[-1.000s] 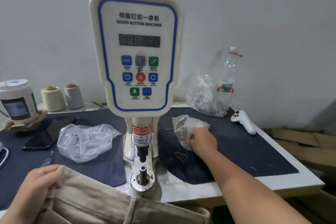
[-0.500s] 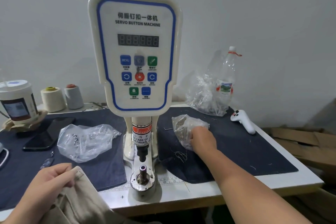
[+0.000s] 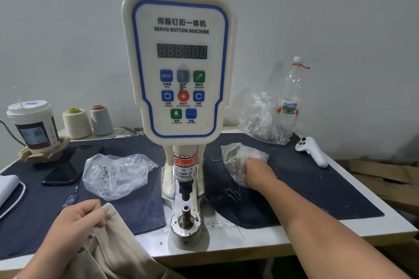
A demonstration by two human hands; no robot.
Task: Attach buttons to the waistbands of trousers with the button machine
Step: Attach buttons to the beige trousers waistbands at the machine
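At the far left of the worktop (image 3: pixel 226 236) a lidded paper cup (image 3: pixel 32 125) is standing beside two thread cones (image 3: pixel 87 122), with a black phone (image 3: pixel 68 165) lying on the dark denim cloth (image 3: pixel 136 210) in front of them. Nearer the front edge, the left hand (image 3: pixel 74 226) is pinching the top edge of the beige trousers (image 3: pixel 113 249), fingers (image 3: pixel 96 214) clamped on the cloth; compared with a second ago the waistband has dropped lower and drawn to the left, so it is no longer lying across in front of the machine. A clear bag of small metal parts (image 3: pixel 115 173) is sitting just left of the servo button machine (image 3: pixel 180 63), whose lower die post (image 3: pixel 186 209) is standing bare, with no fabric over it. Right of the machine, the right hand (image 3: pixel 256 171) is staying buried in the small button bag (image 3: pixel 238 162), much as before; its fingers are hidden by the plastic, so I cannot tell whether they are holding a button. Farther right a crumpled bag (image 3: pixel 263 118), a plastic bottle (image 3: pixel 291 95) and a white controller (image 3: pixel 314 152) are lying. Judging from this, a button is being fetched, and the waistband is not yet placed.
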